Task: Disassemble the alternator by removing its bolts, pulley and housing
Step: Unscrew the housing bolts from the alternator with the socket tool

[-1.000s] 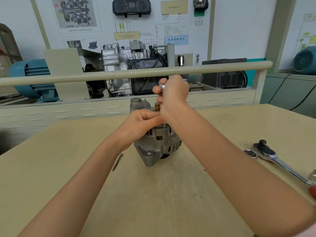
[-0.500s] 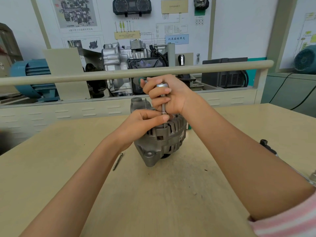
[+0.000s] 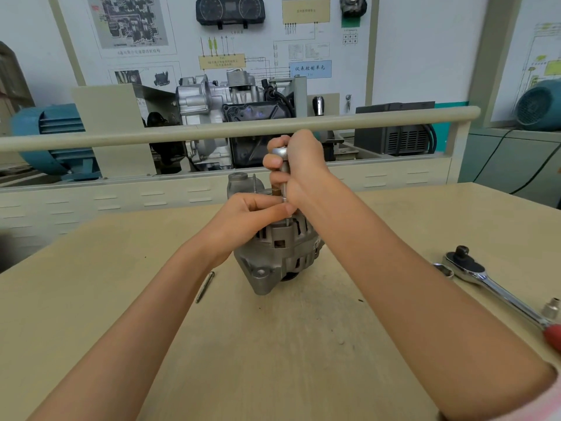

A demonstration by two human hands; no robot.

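Observation:
A grey cast alternator (image 3: 274, 256) stands on end in the middle of the table (image 3: 273, 344). My right hand (image 3: 299, 168) grips a slim silver socket driver (image 3: 283, 174) held upright over the alternator's top, its shaft running down into the housing. My left hand (image 3: 246, 220) rests on the alternator's top left, with fingers pinching at the driver's lower end. A thin stud sticks up at the alternator's far left. The bolt under the driver is hidden by my fingers.
A loose long bolt (image 3: 205, 287) lies on the table left of the alternator. A chrome ratchet wrench (image 3: 488, 281) with a red handle lies at the right, a small socket (image 3: 552, 308) beside it. A beige rail (image 3: 236, 127) and engine display stand behind the table.
My right hand turned on the driver, showing its fingers and the silver shaft, then shifted back slightly. The ratchet, briefly hidden by my forearm, shows again. The alternator has stayed in place.

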